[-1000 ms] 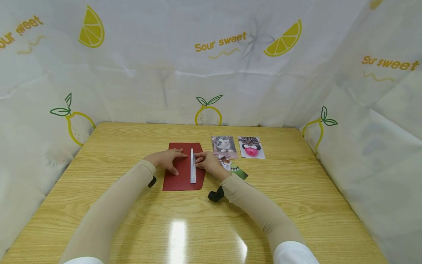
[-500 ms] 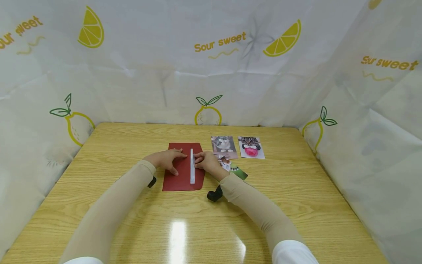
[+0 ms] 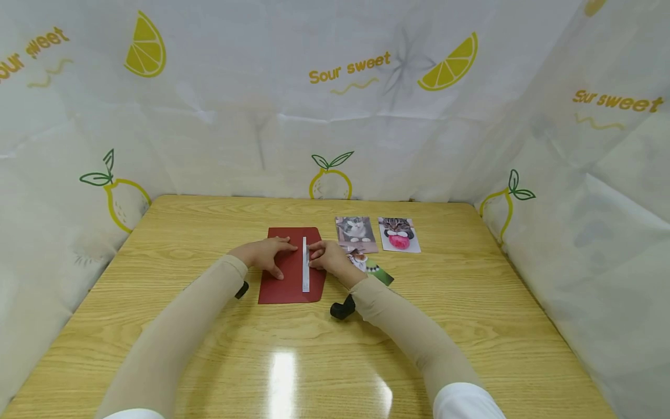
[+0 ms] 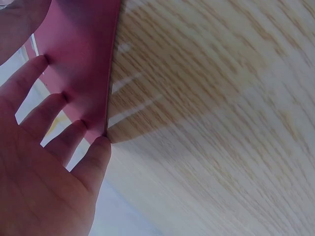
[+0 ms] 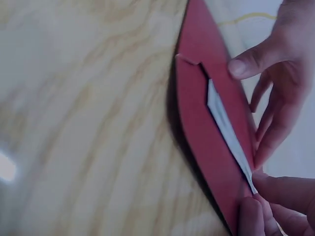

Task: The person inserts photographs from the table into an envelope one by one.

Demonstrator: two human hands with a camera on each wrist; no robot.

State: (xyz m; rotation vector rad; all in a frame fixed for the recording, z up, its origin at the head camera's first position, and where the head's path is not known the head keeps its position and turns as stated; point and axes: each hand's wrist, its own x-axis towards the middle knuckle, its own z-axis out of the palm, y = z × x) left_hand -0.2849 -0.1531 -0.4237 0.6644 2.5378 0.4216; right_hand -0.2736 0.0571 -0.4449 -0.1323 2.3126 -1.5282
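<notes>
One white strip (image 3: 306,279) points twelve to six; the right hand (image 3: 331,258), nearer, pinches it from three o'clock; the left hand (image 3: 263,254) spreads at nine.

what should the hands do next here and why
Probably ease the white strip leftward into the red envelope with the right hand: the strip shows as a narrow exposed band, that hand touches its edge, and the left hand rests on the envelope, likely steadying it.
</notes>
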